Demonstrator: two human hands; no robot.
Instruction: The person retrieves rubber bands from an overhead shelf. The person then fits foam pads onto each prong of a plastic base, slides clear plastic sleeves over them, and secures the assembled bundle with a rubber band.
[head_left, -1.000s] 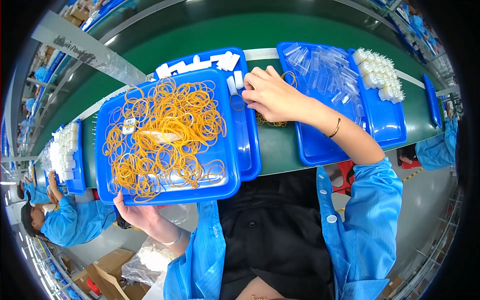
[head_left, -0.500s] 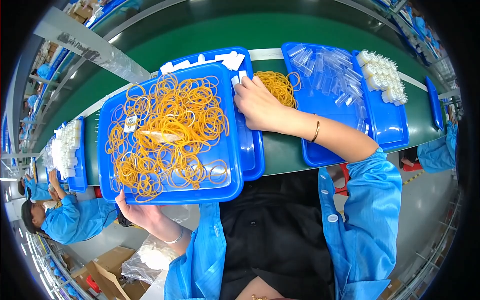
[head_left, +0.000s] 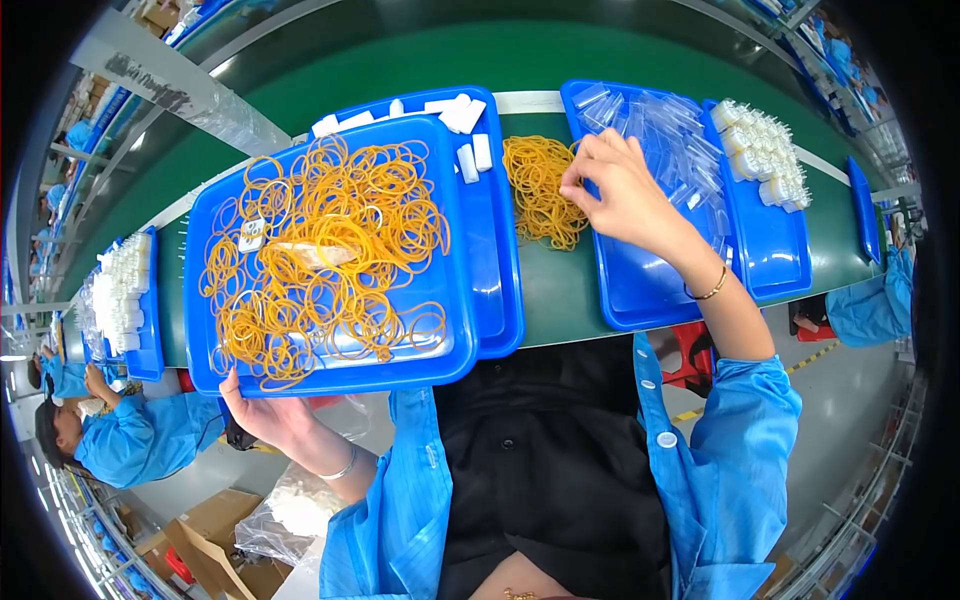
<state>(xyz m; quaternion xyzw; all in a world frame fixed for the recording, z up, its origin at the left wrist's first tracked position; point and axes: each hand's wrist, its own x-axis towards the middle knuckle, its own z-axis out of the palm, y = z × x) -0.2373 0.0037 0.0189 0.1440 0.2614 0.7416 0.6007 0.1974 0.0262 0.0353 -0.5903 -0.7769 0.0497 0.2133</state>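
My left hand grips the near left edge of a blue tray, thumb at the rim and other fingers hidden beneath. Tangled yellow rubber bands lie across this tray, with a small white square piece among them. My right hand is raised with thumb and fingers pinched together, between a pile of rubber bands and a blue tray of clear plastic pieces. Whatever sits in that pinch is too small to make out.
Under the held tray, another blue tray carries white blocks. At the right, a blue tray holds white pieces with pins. A grey post rises at the left. A co-worker in blue sits left.
My right hand has left the white blocks and moved right, past the loose rubber-band pile. The tray in my left hand has shifted slightly left and away from me.
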